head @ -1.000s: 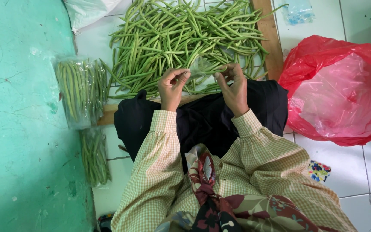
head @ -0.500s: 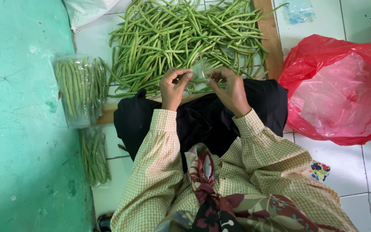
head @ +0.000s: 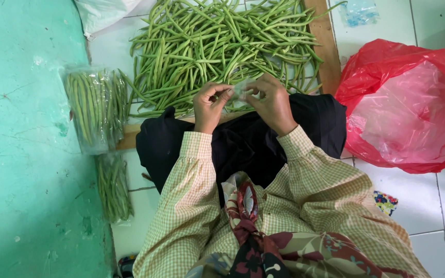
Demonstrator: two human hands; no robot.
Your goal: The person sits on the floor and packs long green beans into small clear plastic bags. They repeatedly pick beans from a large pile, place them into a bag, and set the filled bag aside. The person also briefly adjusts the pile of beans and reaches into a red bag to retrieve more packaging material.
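Hands meet above the lap: the left hand (head: 211, 105) and right hand (head: 273, 103) pinch a small clear plastic bag (head: 242, 88) between them, fingers clamped on its edges, the bag stretched left to right. Just beyond lies the pile of green beans (head: 222, 46), long and slender; a filled bag of beans (head: 95, 108) sits to the left.

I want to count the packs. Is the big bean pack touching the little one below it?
Touching. In the head view, the lower edge of the big bean pack overlaps the top of the little pack, with no floor showing between them.
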